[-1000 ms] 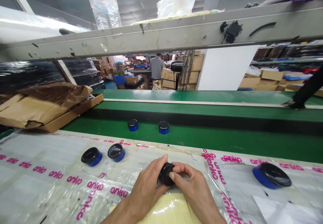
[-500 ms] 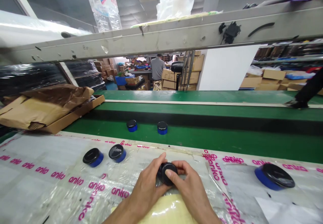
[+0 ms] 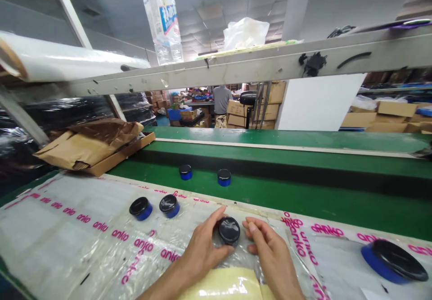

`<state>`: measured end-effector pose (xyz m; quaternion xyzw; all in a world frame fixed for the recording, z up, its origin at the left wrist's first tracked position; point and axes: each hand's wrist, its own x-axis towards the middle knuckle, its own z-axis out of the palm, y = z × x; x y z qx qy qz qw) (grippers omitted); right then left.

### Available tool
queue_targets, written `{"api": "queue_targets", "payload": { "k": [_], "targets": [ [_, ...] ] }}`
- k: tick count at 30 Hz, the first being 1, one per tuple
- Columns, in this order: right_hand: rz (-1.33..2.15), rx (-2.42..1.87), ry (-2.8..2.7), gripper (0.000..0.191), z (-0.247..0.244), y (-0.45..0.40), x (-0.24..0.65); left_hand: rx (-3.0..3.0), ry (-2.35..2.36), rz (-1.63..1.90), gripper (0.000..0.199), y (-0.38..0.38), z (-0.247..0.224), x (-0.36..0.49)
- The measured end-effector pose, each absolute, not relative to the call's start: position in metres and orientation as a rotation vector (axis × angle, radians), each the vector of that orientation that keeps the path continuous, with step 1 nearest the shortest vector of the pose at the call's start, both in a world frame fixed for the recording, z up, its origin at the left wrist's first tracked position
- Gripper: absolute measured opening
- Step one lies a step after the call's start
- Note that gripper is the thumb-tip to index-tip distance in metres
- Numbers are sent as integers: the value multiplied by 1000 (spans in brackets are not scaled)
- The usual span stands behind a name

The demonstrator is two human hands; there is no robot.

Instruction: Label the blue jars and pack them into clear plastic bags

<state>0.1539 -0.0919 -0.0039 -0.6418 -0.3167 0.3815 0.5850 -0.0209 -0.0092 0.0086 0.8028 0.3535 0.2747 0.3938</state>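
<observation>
A small round container [image 3: 229, 230] with a glossy black top is in the middle of the head view, low over the plastic-covered worktop. My left hand [image 3: 202, 246] is closed around its left side, thumb at the front and fingers behind. Just to the right, my right hand [image 3: 270, 250] is apart from the container, its fingers loosely curved and holding nothing that I can see. A pale yellow sheet [image 3: 222, 286] lies below both hands. Two similar containers with blue sides, a nearer one [image 3: 141, 208] and its neighbour [image 3: 169, 206], sit to the left.
On the green surface behind stand a container [image 3: 185, 172] and another container [image 3: 224, 177]. One more container [image 3: 393, 260] is at the right. A cardboard tray [image 3: 124, 153] with brown paper sits at the left. A metal beam [image 3: 243, 68] crosses above, carrying a bottle [image 3: 165, 25].
My right hand has come off the container and moved slightly right, uncovering its black top. My left hand still holds it. The view has tilted up and shifted left.
</observation>
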Motion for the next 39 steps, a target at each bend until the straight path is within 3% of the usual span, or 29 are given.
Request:
{"api": "queue_targets", "payload": {
  "k": [6, 12, 30, 39],
  "targets": [
    [850, -1547, -767, 59, -11, -97, 165, 2138, 850, 660, 98, -19, 30, -23],
    [830, -1576, -811, 57, -5, -103, 166, 2171, 890, 693, 85, -23, 46, -19],
    [910, -1435, -1119, 33, 21, -116, 146, 1977, 881, 737, 71, -28, 56, -17],
    [954, -1356, -1075, 40, 23, -119, 139, 2069, 803, 720, 77, -27, 61, -15]
  ]
}}
